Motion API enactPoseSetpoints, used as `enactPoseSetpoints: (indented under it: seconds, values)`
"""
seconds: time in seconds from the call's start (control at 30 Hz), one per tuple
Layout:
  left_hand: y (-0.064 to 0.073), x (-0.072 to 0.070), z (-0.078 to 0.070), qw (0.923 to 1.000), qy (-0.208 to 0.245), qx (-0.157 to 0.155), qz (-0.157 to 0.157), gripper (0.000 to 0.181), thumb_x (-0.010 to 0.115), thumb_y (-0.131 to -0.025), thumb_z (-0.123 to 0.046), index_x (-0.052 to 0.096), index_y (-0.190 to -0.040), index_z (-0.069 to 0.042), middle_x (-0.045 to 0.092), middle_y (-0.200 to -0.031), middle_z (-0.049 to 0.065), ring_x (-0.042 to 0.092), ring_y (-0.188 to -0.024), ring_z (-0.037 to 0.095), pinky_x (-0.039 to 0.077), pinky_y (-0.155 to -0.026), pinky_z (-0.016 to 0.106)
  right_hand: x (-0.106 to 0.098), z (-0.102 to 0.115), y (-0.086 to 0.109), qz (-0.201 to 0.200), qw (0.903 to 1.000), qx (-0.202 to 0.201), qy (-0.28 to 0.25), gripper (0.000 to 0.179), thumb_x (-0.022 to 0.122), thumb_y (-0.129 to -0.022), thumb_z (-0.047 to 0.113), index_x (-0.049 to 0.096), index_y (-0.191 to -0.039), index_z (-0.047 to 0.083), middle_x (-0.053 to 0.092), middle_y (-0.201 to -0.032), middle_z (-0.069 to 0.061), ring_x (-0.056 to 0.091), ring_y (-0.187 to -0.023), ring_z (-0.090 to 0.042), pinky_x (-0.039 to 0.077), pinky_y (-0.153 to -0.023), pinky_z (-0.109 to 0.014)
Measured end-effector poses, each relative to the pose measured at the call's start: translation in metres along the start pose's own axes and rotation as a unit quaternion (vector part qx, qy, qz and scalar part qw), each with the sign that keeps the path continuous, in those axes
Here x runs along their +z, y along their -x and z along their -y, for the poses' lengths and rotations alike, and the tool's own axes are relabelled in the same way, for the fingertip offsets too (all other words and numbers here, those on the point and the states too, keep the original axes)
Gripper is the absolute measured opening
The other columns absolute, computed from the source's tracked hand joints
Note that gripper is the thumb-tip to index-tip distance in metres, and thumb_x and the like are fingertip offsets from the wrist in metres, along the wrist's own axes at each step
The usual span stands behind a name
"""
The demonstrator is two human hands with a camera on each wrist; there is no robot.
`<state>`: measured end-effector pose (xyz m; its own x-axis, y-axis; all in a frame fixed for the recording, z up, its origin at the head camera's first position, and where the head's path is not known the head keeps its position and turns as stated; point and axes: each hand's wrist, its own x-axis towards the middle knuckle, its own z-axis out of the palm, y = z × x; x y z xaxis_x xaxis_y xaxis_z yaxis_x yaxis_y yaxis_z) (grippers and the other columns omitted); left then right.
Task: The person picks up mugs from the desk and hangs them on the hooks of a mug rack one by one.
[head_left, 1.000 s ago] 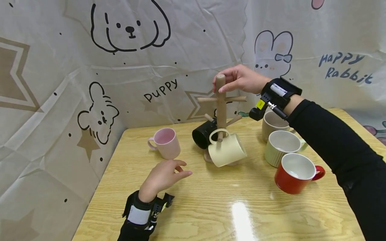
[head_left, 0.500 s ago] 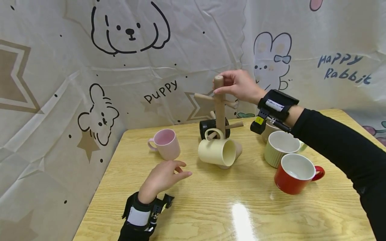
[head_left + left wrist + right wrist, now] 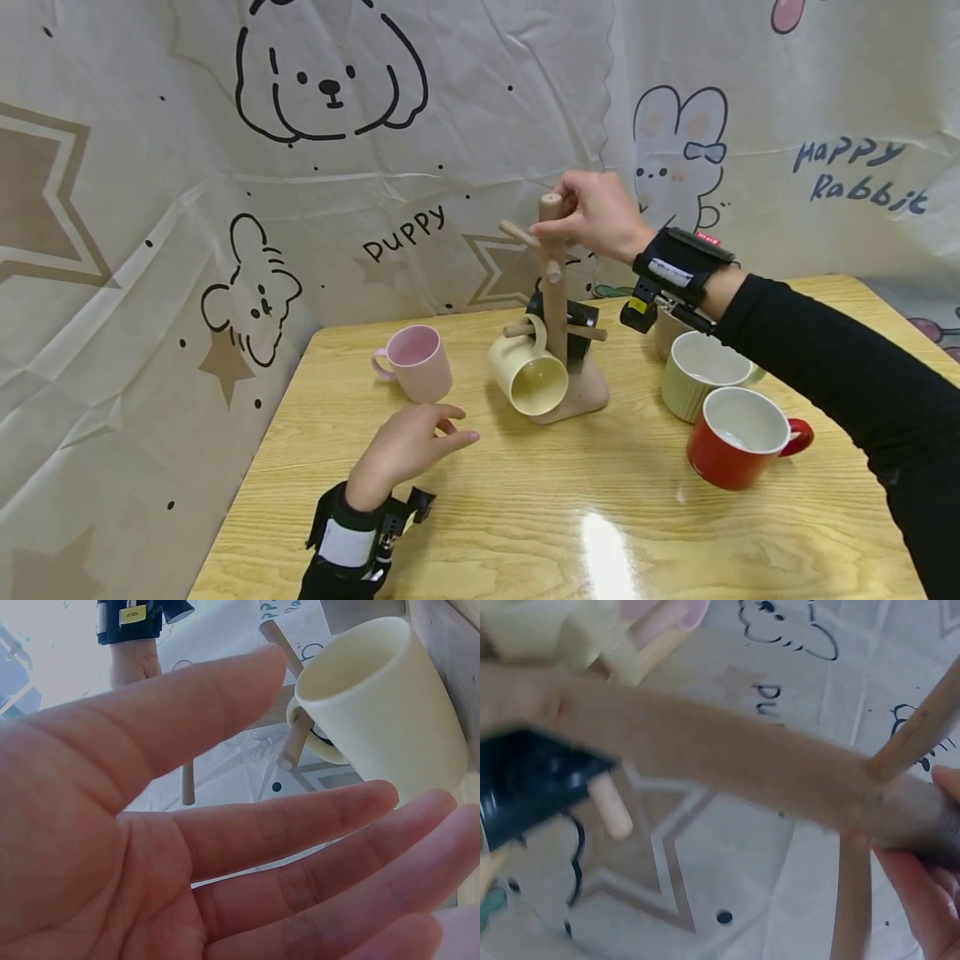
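My right hand (image 3: pixel 603 217) grips the top of the wooden mug tree (image 3: pixel 553 292), thumb in front of the post. A cream-yellow mug (image 3: pixel 517 371) hangs by its handle from a lower peg, mouth tilted toward me. Behind the post hangs a black mug (image 3: pixel 582 321), partly hidden. My left hand (image 3: pixel 412 442) is held low over the table, fingers loosely extended, holding nothing; its palm and spread fingers fill the left wrist view, apart from the cream-yellow mug. Just beyond it, a pink mug (image 3: pixel 420 367) stands upright.
On the right stand a red mug (image 3: pixel 731 442), a pale green ribbed mug (image 3: pixel 693 379) and a greyish mug (image 3: pixel 667 333) half hidden by my right wrist. The wooden table (image 3: pixel 525 517) ends at a printed cloth backdrop (image 3: pixel 360 175).
My right hand has turned the mug tree on its base. The cream-yellow mug has swung from right to left and its mouth faces me; the black mug has moved behind the post. My left hand stays put.
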<state>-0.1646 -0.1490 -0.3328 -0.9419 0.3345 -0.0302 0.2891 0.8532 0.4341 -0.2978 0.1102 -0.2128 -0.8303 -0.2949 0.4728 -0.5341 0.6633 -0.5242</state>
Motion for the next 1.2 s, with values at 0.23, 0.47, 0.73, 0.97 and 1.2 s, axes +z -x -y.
enactPoseSetpoints:
  seconds: [0.23, 0.47, 0.73, 0.97, 1.2]
  values:
    - [0.000, 0.000, 0.000, 1.0000, 0.002, 0.000, 0.000, 0.045, 0.061, -0.078, -0.041, 0.064, -0.107, -0.007, 0.066, -0.082, 0.002, 0.059, -0.081, 0.020, 0.048, -0.072, 0.039, 0.002, 0.004, -0.003, -0.025, 0.9993, 0.013, 0.027, 0.033, 0.072, -0.070, 0.025, 0.050, -0.077, 0.001, 0.060, -0.082, -0.016, 0.053, -0.072, -0.022, 0.047, -0.060, -0.032]
    - [0.000, 0.001, 0.002, 1.0000, 0.005, 0.000, -0.001, 0.044, 0.061, -0.079, -0.041, 0.064, -0.107, -0.008, 0.066, -0.083, 0.002, 0.059, -0.081, 0.019, 0.048, -0.073, 0.039, 0.009, 0.012, -0.007, -0.057, 0.9962, 0.044, 0.050, 0.031, 0.068, -0.072, 0.026, 0.047, -0.070, 0.003, 0.059, -0.079, -0.013, 0.054, -0.071, -0.023, 0.047, -0.062, -0.034]
    - [0.000, 0.000, 0.003, 1.0000, 0.002, 0.003, -0.002, 0.043, 0.060, -0.079, -0.040, 0.064, -0.107, -0.007, 0.067, -0.083, 0.003, 0.059, -0.081, 0.019, 0.048, -0.073, 0.040, 0.018, 0.017, -0.005, -0.089, 0.9914, 0.070, 0.067, 0.032, 0.067, -0.072, 0.028, 0.046, -0.075, 0.003, 0.057, -0.078, -0.013, 0.053, -0.074, -0.026, 0.048, -0.063, -0.037]
    - [0.000, -0.001, 0.003, 1.0000, -0.004, 0.007, -0.002, 0.043, 0.060, -0.079, -0.040, 0.064, -0.107, -0.007, 0.067, -0.084, 0.003, 0.059, -0.080, 0.018, 0.048, -0.072, 0.040, 0.021, 0.017, -0.001, -0.108, 0.9895, 0.060, 0.075, 0.033, 0.066, -0.072, 0.027, 0.043, -0.073, 0.004, 0.057, -0.077, -0.014, 0.054, -0.075, -0.028, 0.048, -0.064, -0.040]
    - [0.001, -0.001, 0.004, 1.0000, -0.001, 0.005, -0.003, 0.043, 0.060, -0.079, -0.041, 0.064, -0.106, -0.007, 0.067, -0.084, 0.003, 0.059, -0.080, 0.019, 0.048, -0.072, 0.039, 0.021, 0.018, -0.003, -0.101, 0.9899, 0.064, 0.076, 0.034, 0.066, -0.072, 0.029, 0.044, -0.075, 0.004, 0.057, -0.077, -0.013, 0.053, -0.075, -0.028, 0.045, -0.067, -0.041]
